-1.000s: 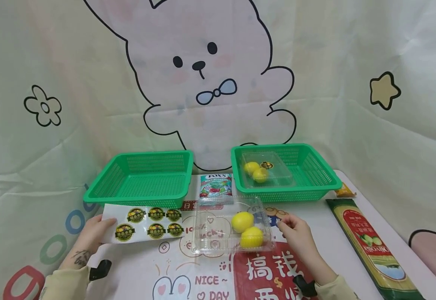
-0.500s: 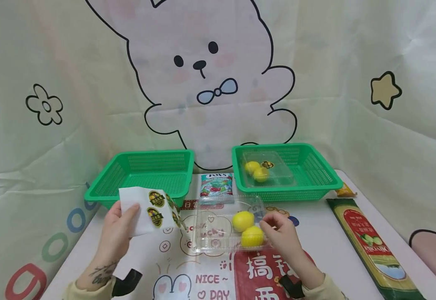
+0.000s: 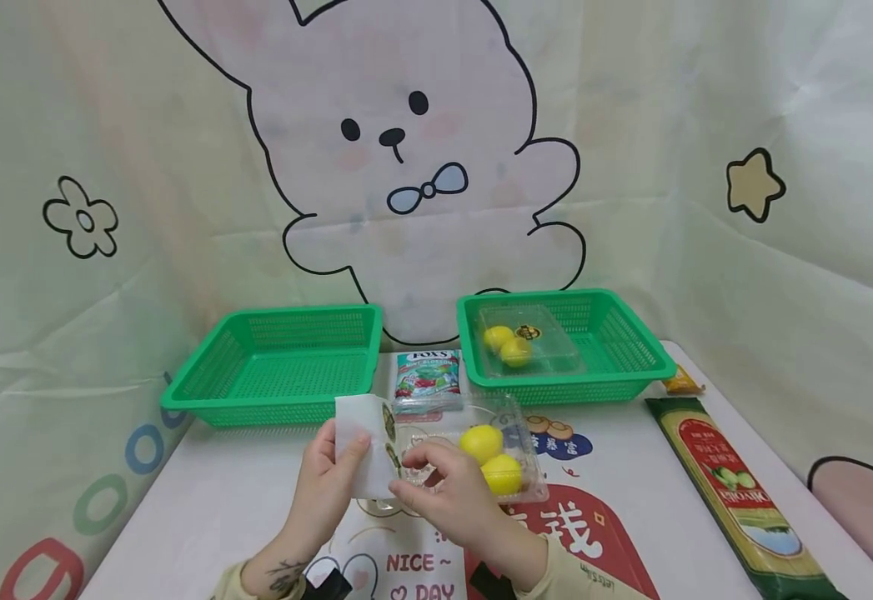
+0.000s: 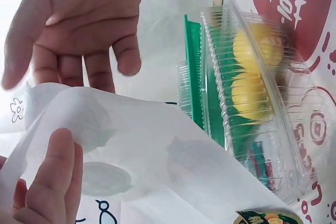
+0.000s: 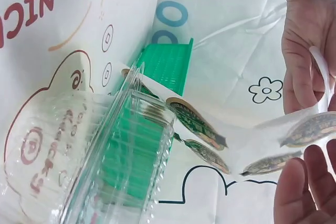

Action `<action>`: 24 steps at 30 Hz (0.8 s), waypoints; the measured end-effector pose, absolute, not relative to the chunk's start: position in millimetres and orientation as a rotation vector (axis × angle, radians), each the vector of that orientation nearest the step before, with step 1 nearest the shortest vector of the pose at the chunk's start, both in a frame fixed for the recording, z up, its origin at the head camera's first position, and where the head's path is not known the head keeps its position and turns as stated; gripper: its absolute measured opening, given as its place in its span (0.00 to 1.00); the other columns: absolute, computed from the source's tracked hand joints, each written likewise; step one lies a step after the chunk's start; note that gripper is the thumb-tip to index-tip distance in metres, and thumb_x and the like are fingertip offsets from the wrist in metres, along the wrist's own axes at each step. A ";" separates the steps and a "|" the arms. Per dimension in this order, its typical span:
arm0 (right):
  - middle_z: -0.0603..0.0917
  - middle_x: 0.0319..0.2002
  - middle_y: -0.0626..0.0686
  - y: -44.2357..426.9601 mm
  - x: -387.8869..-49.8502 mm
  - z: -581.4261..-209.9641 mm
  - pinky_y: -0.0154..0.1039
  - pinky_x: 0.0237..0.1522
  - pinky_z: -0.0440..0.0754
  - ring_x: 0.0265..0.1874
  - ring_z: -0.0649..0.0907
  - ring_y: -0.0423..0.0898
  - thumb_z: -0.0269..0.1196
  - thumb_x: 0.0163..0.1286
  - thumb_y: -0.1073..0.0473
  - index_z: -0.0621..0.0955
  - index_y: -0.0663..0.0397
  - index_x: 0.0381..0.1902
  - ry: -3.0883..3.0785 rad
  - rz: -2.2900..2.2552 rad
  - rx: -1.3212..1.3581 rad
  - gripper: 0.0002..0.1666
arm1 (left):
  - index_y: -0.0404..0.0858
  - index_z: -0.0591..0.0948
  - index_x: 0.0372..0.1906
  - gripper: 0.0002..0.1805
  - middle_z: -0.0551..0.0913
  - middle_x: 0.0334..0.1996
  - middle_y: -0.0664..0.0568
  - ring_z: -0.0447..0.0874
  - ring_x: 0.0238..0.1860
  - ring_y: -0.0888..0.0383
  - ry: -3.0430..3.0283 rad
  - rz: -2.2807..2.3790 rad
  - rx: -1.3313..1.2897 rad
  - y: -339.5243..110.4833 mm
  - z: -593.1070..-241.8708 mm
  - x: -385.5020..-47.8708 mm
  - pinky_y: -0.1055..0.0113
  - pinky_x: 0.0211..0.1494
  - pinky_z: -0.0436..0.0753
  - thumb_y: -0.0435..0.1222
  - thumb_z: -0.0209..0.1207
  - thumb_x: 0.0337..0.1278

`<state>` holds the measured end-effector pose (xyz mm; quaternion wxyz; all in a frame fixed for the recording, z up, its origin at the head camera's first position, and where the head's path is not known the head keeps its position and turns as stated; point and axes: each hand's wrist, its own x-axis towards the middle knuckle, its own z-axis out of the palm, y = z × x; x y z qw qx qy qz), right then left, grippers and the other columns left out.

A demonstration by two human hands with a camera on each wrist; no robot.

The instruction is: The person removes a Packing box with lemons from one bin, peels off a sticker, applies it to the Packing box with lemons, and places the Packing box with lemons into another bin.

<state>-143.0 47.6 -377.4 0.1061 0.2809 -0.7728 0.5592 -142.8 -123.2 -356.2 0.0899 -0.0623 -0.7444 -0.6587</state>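
In the head view my left hand [image 3: 319, 479] pinches a white sheet of round stickers [image 3: 364, 458] between thumb and fingers, the sheet bent over and turned sideways. My right hand [image 3: 451, 492] is at the sheet's right edge, its fingers loosely bent and the thumb apart from them. The left wrist view has those right fingers [image 4: 100, 69] partly behind the sheet's upper edge. Dark green and gold stickers [image 5: 194, 121] face the right wrist camera. Behind the right hand lies a clear plastic clamshell box [image 3: 522, 425] with two lemons [image 3: 502, 475] at its right side.
A green basket [image 3: 271, 408] stands at the back left. Another green basket [image 3: 579, 390] at the back right holds a stickered clear box with two lemons [image 3: 514, 352]. Between them lies a FOX'S candy bag [image 3: 427, 375]. A long pasta packet [image 3: 736, 492] lies along the right.
The left hand has carried the sticker sheet rightward to the middle, and the sheet has bent over. The right hand has moved left across the clamshell box to meet it.
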 end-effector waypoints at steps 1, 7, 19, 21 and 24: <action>0.82 0.35 0.49 45.8 -143.5 -377.9 0.32 0.31 0.81 0.33 0.77 0.40 0.66 0.59 0.59 0.82 0.52 0.31 -2.255 1.617 0.832 0.04 | 0.28 0.68 0.55 0.17 0.76 0.42 0.36 0.79 0.37 0.58 -2.223 -1.954 -0.198 -123.2 -357.1 -142.6 0.59 0.37 0.83 0.33 0.48 0.66; 0.82 0.29 0.49 44.3 -145.5 -380.9 0.30 0.30 0.81 0.30 0.76 0.37 0.62 0.60 0.66 0.81 0.53 0.26 -2.227 1.660 0.717 0.05 | 0.30 0.68 0.56 0.17 0.76 0.43 0.35 0.79 0.36 0.55 -2.256 -1.918 -0.157 -130.3 -359.7 -144.2 0.60 0.34 0.83 0.33 0.48 0.66; 0.81 0.26 0.47 68.9 -155.1 -388.0 0.32 0.30 0.80 0.27 0.77 0.38 0.62 0.61 0.66 0.82 0.55 0.25 -2.237 1.791 0.377 0.05 | 0.27 0.66 0.58 0.19 0.74 0.50 0.32 0.79 0.34 0.62 -2.443 -1.750 0.224 -212.4 -350.8 -164.7 0.63 0.34 0.84 0.33 0.47 0.66; 0.81 0.28 0.48 73.9 -156.1 -388.3 0.31 0.30 0.80 0.27 0.77 0.39 0.62 0.61 0.66 0.82 0.55 0.26 -2.250 1.805 0.310 0.05 | 0.25 0.65 0.58 0.21 0.75 0.47 0.32 0.78 0.32 0.64 -2.527 -1.652 0.280 -238.4 -357.2 -172.7 0.66 0.33 0.83 0.35 0.47 0.65; 0.81 0.29 0.49 80.1 -157.5 -388.5 0.31 0.30 0.79 0.28 0.77 0.40 0.62 0.61 0.65 0.82 0.57 0.27 -2.263 1.805 0.232 0.04 | 0.21 0.65 0.56 0.24 0.76 0.45 0.29 0.78 0.30 0.61 -2.652 -1.492 0.357 -274.8 -371.6 -183.6 0.66 0.30 0.81 0.37 0.48 0.63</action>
